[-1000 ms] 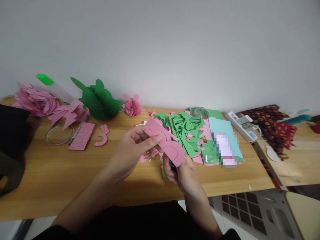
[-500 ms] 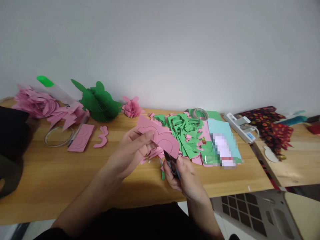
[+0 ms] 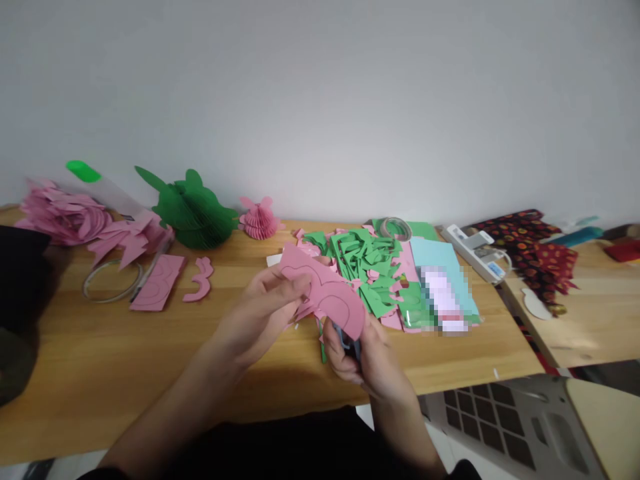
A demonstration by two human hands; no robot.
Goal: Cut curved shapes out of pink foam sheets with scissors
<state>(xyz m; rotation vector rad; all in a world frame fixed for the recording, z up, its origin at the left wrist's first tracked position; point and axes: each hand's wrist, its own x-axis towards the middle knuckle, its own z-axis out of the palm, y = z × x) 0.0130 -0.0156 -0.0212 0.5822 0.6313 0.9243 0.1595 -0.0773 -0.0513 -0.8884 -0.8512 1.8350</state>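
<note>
Both hands meet above the middle of the worktop (image 3: 150, 353). The left hand (image 3: 260, 307) pinches a pink paper piece (image 3: 327, 293) by its end at 9 o'clock, thumb on top. Curved lines are drawn on the paper, and it tilts down toward 4 o'clock. The right hand (image 3: 373, 360) sits just beneath that lower end, curled tight around a small dark tool (image 3: 345, 337) that is mostly hidden by the paper, so I cannot tell what kind it is.

At 1 o'clock from the hands lies a heap of green and pink scraps (image 3: 370, 267), with a pale blue sheet (image 3: 435, 257) beside it. Toward 10 o'clock sit a pink card (image 3: 159, 283), a clear ring (image 3: 106, 281) and a green folded-paper figure (image 3: 193, 207).
</note>
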